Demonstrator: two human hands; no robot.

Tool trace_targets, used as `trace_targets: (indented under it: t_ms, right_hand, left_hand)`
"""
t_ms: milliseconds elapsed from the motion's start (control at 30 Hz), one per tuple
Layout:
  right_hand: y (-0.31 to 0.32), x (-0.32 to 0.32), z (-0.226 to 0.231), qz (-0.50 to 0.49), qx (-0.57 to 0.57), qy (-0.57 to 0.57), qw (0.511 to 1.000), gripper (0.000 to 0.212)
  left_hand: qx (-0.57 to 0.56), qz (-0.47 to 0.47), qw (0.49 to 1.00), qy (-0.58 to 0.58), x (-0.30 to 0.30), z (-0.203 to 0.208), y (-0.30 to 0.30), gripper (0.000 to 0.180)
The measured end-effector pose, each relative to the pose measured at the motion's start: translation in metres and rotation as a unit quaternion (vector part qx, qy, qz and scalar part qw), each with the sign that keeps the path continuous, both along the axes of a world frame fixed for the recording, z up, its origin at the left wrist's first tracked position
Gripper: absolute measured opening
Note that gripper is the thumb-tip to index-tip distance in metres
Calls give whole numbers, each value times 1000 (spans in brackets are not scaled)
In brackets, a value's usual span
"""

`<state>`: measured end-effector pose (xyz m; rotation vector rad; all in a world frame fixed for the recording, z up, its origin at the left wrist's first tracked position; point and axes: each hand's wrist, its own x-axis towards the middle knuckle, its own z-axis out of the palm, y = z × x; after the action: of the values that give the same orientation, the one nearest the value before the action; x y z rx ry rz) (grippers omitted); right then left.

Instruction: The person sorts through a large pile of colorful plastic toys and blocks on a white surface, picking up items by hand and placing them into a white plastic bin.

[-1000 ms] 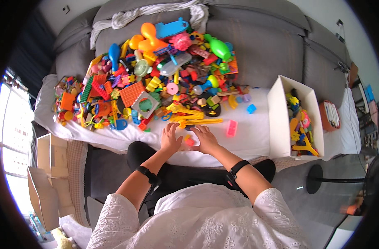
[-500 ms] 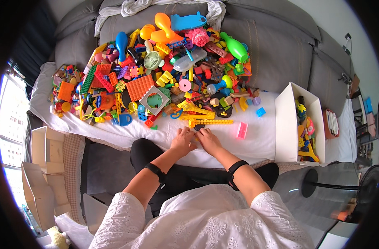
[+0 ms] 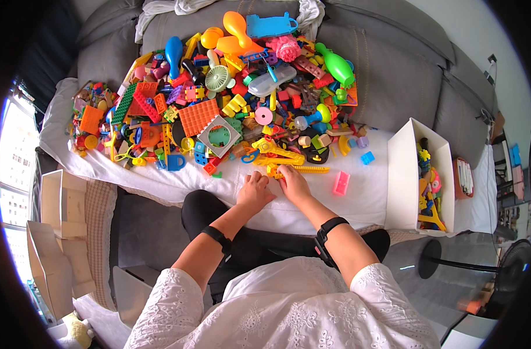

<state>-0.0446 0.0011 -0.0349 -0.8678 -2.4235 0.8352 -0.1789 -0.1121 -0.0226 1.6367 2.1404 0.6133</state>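
Note:
Just in front of a large toy pile, both hands are close together over the white cloth. My left hand [image 3: 255, 192] has its fingers apart and bent toward the cloth, with nothing visible in them. Beside it, my right hand [image 3: 294, 185] has its fingers drawn together at the left end of a yellow toothed strip [image 3: 313, 170]. What those fingertips hold, if anything, is hidden by the hand. Behind the strip lies a larger yellow toy piece [image 3: 280, 152] with a blue ring-shaped part [image 3: 249, 157] at its left. A pink block [image 3: 341, 183] rests to the right.
The toy pile [image 3: 201, 119] leans against a grey sofa [image 3: 393, 75]. At the right stands a white box [image 3: 413, 174] with toys inside, next to a red-brown basket [image 3: 464, 177]. A small blue block [image 3: 367, 157] lies between pile and box. A black fan [image 3: 512, 264] stands lower right.
My right hand has moved slightly forward onto the strip's left end. The dark piece seen between my hands earlier is out of sight. My left hand's fingers have spread a little.

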Motion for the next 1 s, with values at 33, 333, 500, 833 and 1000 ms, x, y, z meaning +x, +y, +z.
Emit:
trace_targets:
  t_ms: [33,333,500,833,1000]
  right_hand:
    - [3,2,-3,8,-2,-33,999,25]
    - [-5,5,-11,41,120,-218,968,23]
    - [4,17,-4,116,138,-220,959,24]
    - [-1,30,5,70,42,-164,983,55]
    - [-2,9,5,73,62,-274,957,69]
  left_hand:
    - [-7,-20,1000,7,1,8,-1,47]
    - [-33,-59,997,23,-1,5,1,37]
    - [-1,-130,987,96,-6,-22,-5,35]
    - [-19,-60,998,9,-5,-6,2,44]
    - [-25,-64,998,-3,-6,-9,-1,45]
